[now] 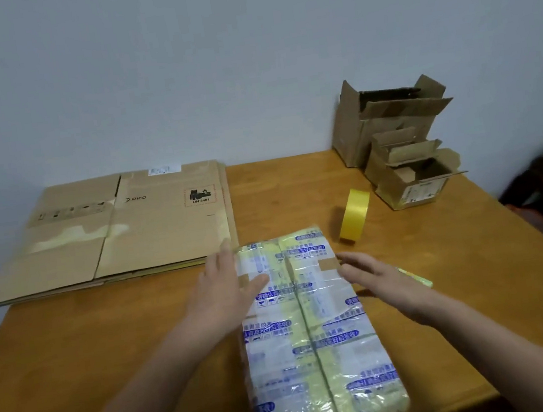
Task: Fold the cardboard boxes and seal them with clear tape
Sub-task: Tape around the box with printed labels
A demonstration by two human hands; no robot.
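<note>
A flat, tape-covered box (315, 338) lies lengthwise at the lower centre of the frame on the wooden worktop (109, 348), its near end close to the worktop's front edge. The left hand (225, 284) lies with straight fingers along the box's upper left edge, thumb spread over the top face. The right hand (372, 275) sets straight fingers against the upper right edge. Neither curls round anything, so they seem to bracket the box from both sides, probably to square it up or begin opening it out. The tape roll (354, 215) stands on its rim just beyond the box's upper right corner, handy for the right hand. A stack of flattened cartons (121, 229) fills the upper left and appears to reach past the worktop's left edge, with its right edge near the left fingertips. Two open boxes (386, 121) crowd the upper right corner by the wall. There is bare room at lower left and far right, where a small yellow-green object (418, 279) peeks from behind the right hand.
</note>
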